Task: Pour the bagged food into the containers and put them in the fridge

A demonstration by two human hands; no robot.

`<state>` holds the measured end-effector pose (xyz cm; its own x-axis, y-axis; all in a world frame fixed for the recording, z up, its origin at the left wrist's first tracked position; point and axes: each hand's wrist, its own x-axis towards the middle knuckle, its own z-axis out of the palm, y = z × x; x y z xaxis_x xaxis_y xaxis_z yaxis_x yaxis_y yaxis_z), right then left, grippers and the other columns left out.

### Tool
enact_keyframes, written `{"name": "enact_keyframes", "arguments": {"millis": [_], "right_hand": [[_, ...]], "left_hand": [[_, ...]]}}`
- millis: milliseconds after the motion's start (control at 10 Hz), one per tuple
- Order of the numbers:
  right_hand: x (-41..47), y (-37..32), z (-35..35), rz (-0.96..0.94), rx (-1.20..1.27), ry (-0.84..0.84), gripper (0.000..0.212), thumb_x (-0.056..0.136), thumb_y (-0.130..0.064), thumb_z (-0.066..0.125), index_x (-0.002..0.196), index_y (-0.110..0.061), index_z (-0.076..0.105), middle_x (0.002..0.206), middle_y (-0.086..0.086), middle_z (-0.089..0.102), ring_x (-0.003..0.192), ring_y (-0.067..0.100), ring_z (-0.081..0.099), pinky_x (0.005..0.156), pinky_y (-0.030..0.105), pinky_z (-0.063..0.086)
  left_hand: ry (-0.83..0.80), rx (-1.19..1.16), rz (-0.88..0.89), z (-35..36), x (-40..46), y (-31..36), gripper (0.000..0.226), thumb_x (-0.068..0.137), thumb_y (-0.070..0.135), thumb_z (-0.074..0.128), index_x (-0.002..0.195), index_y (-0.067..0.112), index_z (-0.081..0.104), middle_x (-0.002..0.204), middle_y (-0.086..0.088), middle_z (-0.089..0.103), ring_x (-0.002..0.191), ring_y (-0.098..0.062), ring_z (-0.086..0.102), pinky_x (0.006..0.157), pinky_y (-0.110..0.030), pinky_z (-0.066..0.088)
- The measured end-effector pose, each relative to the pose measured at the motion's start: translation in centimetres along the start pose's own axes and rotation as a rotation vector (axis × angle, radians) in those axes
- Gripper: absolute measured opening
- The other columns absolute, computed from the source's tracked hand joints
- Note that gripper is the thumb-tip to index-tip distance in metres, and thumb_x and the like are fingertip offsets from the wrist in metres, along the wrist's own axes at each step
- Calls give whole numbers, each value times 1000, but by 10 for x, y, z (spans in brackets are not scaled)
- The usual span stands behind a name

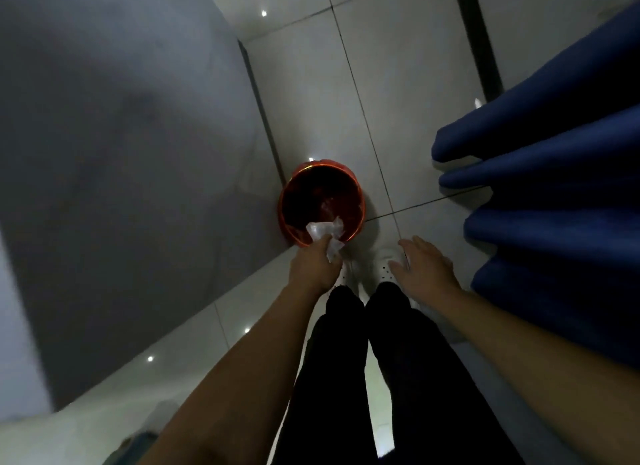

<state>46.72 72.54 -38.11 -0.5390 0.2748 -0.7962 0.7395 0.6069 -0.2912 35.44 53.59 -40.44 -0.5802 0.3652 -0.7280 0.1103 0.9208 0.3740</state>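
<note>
While my left hand (317, 262) grips the crumpled empty bag (325, 234) just over the red bin (322, 201), my right hand (424, 265) hangs loose; next I let go.

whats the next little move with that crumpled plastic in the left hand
Probably open the left hand and let go. It grips the crumpled clear plastic over the near rim of the open red bin, so it should drop inside. The right hand is open and empty.
</note>
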Motion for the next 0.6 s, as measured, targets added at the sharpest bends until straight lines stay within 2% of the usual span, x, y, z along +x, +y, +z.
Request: {"name": "enact_keyframes", "arguments": {"millis": [100,200,400,500,600], "right_hand": [[46,6,27,-19,-40,2,63,99,-45,47,154,-20,31,164,8,20,149,28,19,117,45,21],[112,11,56,1,-37,40,64,98,-46,50,153,-19,32,163,12,22,148,29,22,114,46,25],[222,19,83,-37,-66,59,68,97,-53,47,155,-21,29,164,13,19,149,31,19,114,49,23],[272,21,75,-114,-67,157,64,98,-51,47,153,-23,29,164,12,21,148,31,23,114,51,22],[294,26,75,-89,-96,135,66,98,-54,44,155,-27,25,165,10,15,149,31,20,116,52,21]], "left_hand": [[-29,-37,-55,24,51,-16,51,99,38,50,147,23,42,132,-20,61,118,-40,58,94,-40,47],[-68,-42,-95,50,115,-36,62,97,38,52,154,22,33,144,-18,52,128,-40,51,104,-45,45],[-129,29,-144,85,231,-70,60,95,39,53,151,34,31,141,-14,53,124,-40,51,103,-49,45],[-186,17,-204,100,275,-82,63,95,44,51,153,43,25,150,-14,44,133,-41,43,110,-53,38],[-241,68,-211,109,292,-88,67,97,52,48,156,42,17,164,-14,19,144,-44,25,118,-56,25]]}}
